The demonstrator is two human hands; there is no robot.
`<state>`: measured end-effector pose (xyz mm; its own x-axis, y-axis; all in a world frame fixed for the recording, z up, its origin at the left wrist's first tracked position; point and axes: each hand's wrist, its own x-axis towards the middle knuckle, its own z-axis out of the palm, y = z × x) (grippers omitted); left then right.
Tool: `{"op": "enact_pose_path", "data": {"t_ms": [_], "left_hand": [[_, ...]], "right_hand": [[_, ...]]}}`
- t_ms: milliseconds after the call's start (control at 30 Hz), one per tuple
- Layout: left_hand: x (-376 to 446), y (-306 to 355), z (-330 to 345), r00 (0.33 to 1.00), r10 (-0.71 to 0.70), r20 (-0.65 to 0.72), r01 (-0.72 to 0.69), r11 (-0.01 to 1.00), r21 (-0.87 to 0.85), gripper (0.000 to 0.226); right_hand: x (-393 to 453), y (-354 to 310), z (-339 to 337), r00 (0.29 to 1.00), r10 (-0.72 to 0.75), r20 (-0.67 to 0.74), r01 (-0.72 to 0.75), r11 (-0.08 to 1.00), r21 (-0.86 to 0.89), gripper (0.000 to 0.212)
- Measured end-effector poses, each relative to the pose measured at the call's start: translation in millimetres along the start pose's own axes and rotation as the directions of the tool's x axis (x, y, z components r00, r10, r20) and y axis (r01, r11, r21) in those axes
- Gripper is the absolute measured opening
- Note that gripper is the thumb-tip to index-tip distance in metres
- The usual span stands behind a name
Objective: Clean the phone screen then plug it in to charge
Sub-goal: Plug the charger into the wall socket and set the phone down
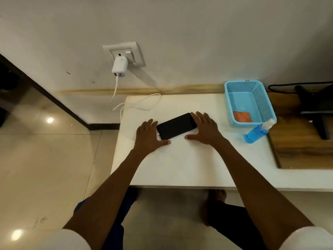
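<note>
A black phone (176, 125) lies screen up on the white table (180, 168), its screen dark. My left hand (148, 137) rests flat on the table at the phone's left end, fingers spread. Flat at the right end is my right hand (205, 129), fingertips touching the phone's far corner. Neither hand holds anything. A white charger (120, 64) sits in the wall socket, and its white cable (142, 101) loops over the table's far left corner toward the phone's left end, where my left hand hides its tip.
A light blue mesh basket (259, 98) with an orange cloth (242, 116) inside stands at the table's far right. A blue liquid bottle (256, 133) with a white cap lies in front of it. A black stand (315, 109) sits on the wooden surface beyond.
</note>
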<state>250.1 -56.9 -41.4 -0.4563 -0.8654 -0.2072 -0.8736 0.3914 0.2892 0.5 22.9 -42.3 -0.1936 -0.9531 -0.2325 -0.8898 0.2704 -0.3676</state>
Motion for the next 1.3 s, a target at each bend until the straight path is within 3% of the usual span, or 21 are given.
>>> {"op": "enact_pose_path", "data": {"t_ms": [200,467,633,733,833,1000,1100,1300], "left_hand": [[11.8,-9.8,-2.7,0.996,0.065,-0.057,-0.065,0.998,-0.004,0.089],[44.6,-46.2,-26.8,0.981,0.091,0.173,-0.114,0.985,0.128,0.089],[58.6,-50.6,-35.0,0.973,0.064,0.222,-0.094,0.988,0.125,0.092],[50.4,-51.9,-34.6,0.991,0.027,0.13,-0.019,0.998,-0.066,0.087],[33.4,-55.3,-33.8,0.99,-0.025,-0.136,-0.023,0.939,-0.344,0.062],[15.0,-67.5,-33.3,0.908,-0.148,-0.393,-0.033,0.908,-0.418,0.043],[19.1,-67.7,-35.8,0.89,-0.191,-0.413,0.011,0.916,-0.401,0.046],[32.3,-68.2,-33.0,0.951,-0.18,-0.251,0.113,0.959,-0.259,0.063]], "right_hand": [[25.0,-2.0,-11.2,0.999,-0.013,0.038,0.016,0.997,-0.082,0.106],[11.9,-14.4,3.0,0.989,-0.034,-0.145,0.033,0.999,-0.016,0.092],[15.3,-25.4,5.4,0.984,0.006,-0.177,-0.013,0.999,-0.04,0.09],[21.3,-33.1,4.5,0.983,0.007,-0.183,-0.003,1.0,0.019,0.084],[30.1,-43.8,5.3,0.972,-0.032,-0.235,0.063,0.99,0.125,0.061],[68.0,-81.7,10.7,0.959,-0.159,-0.236,0.166,0.986,0.012,0.047],[94.5,-106.4,14.5,0.96,-0.214,-0.179,0.211,0.977,-0.039,0.048],[135.4,-141.6,25.2,0.961,-0.277,0.002,0.272,0.941,-0.203,0.052]]}}
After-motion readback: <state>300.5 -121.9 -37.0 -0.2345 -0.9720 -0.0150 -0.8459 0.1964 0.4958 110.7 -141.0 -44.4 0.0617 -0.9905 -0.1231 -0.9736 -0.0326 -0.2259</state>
